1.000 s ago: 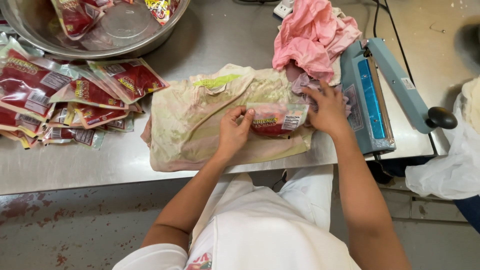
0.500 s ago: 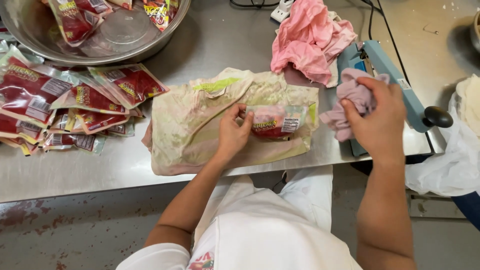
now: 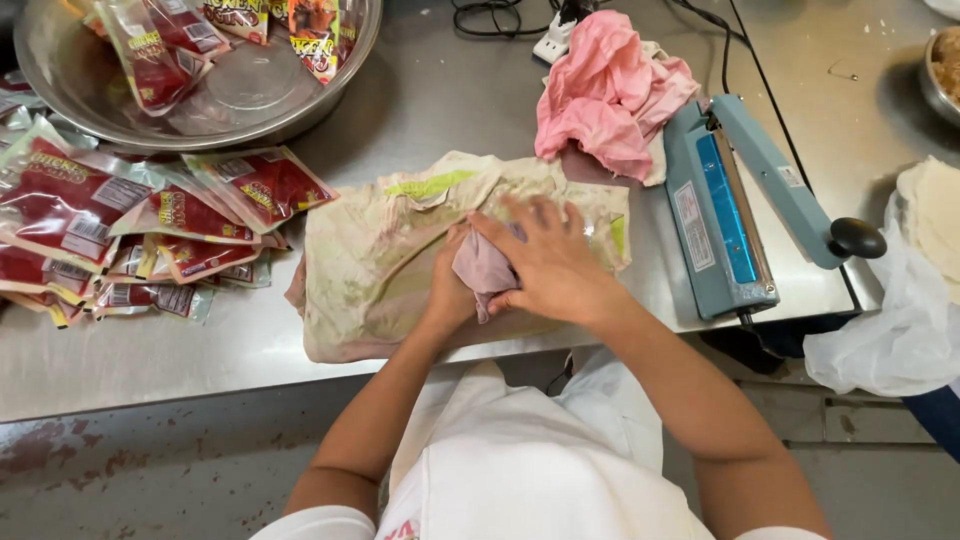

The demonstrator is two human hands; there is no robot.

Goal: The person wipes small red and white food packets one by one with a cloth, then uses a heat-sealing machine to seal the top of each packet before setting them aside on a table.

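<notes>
My right hand (image 3: 548,262) presses a small pinkish rag (image 3: 480,268) down on a stained, yellowish cloth (image 3: 375,265) spread on the steel table (image 3: 200,350). My left hand (image 3: 448,295) lies right under the rag and the right hand, with its fingers covered. The red sauce pouch it held a moment ago is hidden beneath both hands and the rag.
A blue heat sealer (image 3: 725,210) stands to the right, with a crumpled pink cloth (image 3: 610,90) behind it. Several red pouches (image 3: 120,220) lie at the left, more in a steel bowl (image 3: 200,95). A white plastic bag (image 3: 890,330) hangs at the right edge.
My right hand picked the pinkish rag up near the sealer and brought it left onto the pouch. The left hand stayed on the pouch, which is now covered.
</notes>
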